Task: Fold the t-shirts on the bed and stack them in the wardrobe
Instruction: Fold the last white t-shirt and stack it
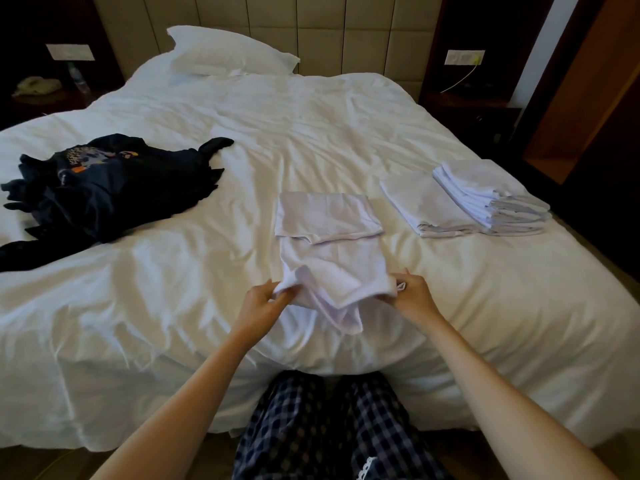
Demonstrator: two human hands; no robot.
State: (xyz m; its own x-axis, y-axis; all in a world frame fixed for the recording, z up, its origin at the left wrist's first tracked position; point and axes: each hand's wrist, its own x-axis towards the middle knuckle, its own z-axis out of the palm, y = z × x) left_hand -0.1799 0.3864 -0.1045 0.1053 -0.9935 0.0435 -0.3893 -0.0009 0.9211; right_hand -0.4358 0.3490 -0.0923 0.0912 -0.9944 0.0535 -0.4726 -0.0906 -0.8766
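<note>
Fingers of left hand point(261, 301) and right hand point(414, 296) pinch near corners of the white t-shirt point(332, 265), apparently half-folded

White t-shirt point(329, 237) flat on bed point(173, 306), far end folded over, near end bunched. Left hand point(265, 299) pinches its near left corner; right hand point(412, 294) pinches its near right corner. Left of white t-shirt, well apart: dark t-shirt heap point(114, 185). Right of it, near: folded t-shirt point(426, 206), touching folded stack point(491, 195) further right. Beyond it, far: pillow point(228, 53) by headboard point(346, 29). Nearer than it: checked trousers point(329, 427).
</note>
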